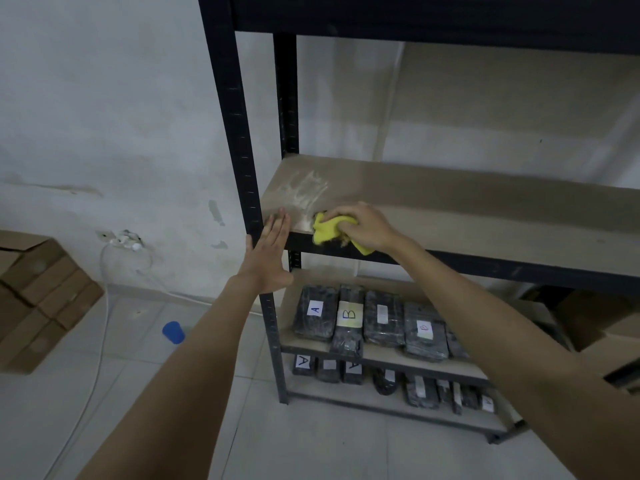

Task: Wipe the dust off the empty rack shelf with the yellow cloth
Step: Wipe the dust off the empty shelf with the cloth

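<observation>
The empty brown rack shelf [450, 209] sits at mid height in a dark metal rack. A pale streaky dust patch [304, 192] marks its front left corner. My right hand [363, 226] grips the bunched yellow cloth [327, 232] at the shelf's front edge, just right of that patch; part of the cloth hangs over the dark front rail. My left hand [272, 252] lies flat with straight fingers against the rack's front left post [242, 150], fingertips reaching the shelf corner.
Lower shelves hold several dark wrapped packs with letter labels [349, 315]. Stacked cardboard boxes [38, 296] stand at the left on the tiled floor, near a blue cup [174, 331] and a white cable [104, 306]. More boxes [602, 323] sit at the right.
</observation>
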